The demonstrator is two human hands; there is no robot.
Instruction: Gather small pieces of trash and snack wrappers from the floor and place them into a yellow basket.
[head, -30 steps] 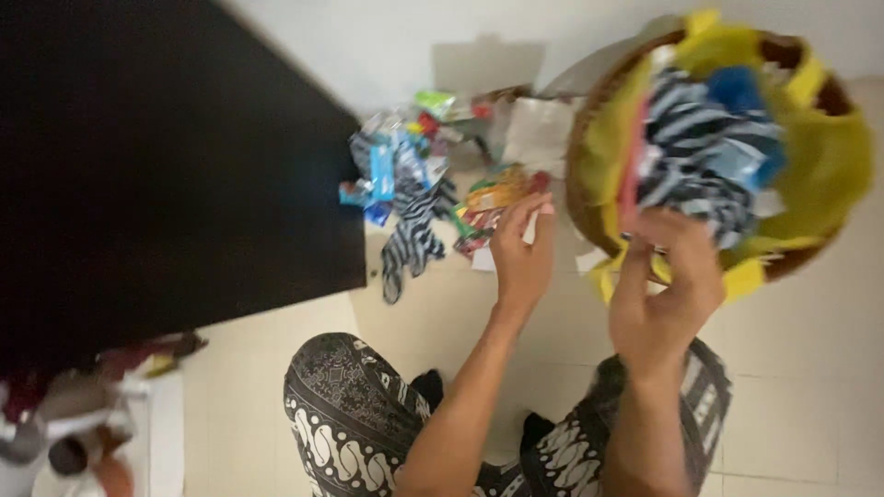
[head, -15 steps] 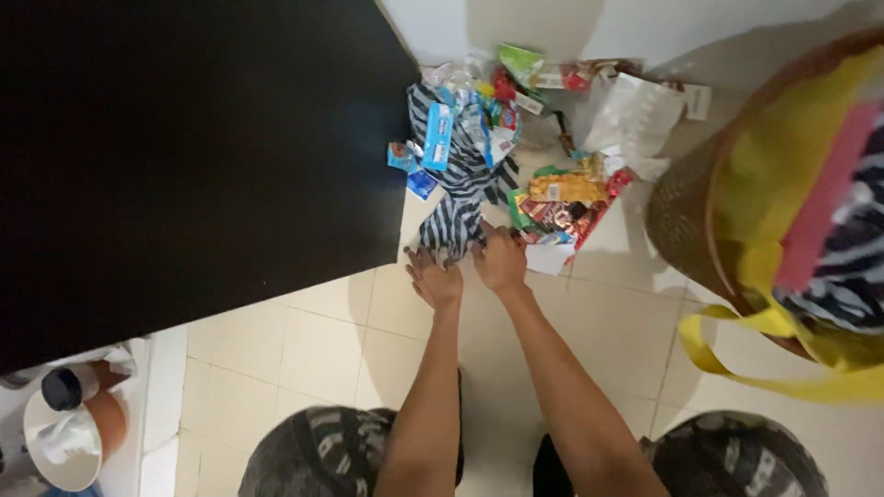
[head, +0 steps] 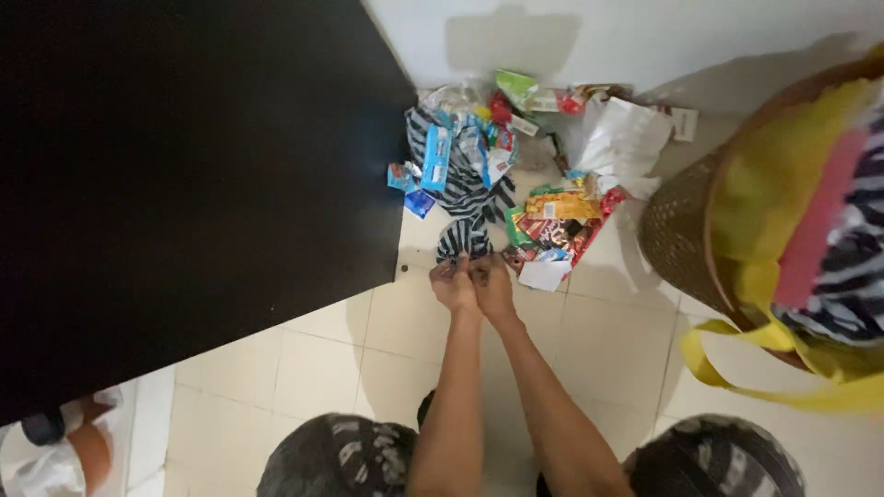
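A black-and-white striped plastic bag [head: 460, 193] lies on the tiled floor among a heap of colourful snack wrappers [head: 552, 216]. My left hand [head: 453, 282] and my right hand [head: 494, 283] are pressed together at the bag's near end, both pinching its bunched edge and lifting it slightly. Blue packets [head: 436, 158] rest on the bag's far part. A crumpled white plastic bag [head: 619, 138] lies at the back by the wall.
A large black panel [head: 184, 166] fills the left. A woven basket [head: 677, 230] lined with a yellow bag [head: 783, 184] and holding striped cloth stands at the right. My patterned trouser knees [head: 331, 456] are at the bottom. Pots sit at the lower left corner.
Both hands came together from lying flat on the bag's end and now pinch it, gathering the striped bag toward me. One second ago the right hand was at the basket.
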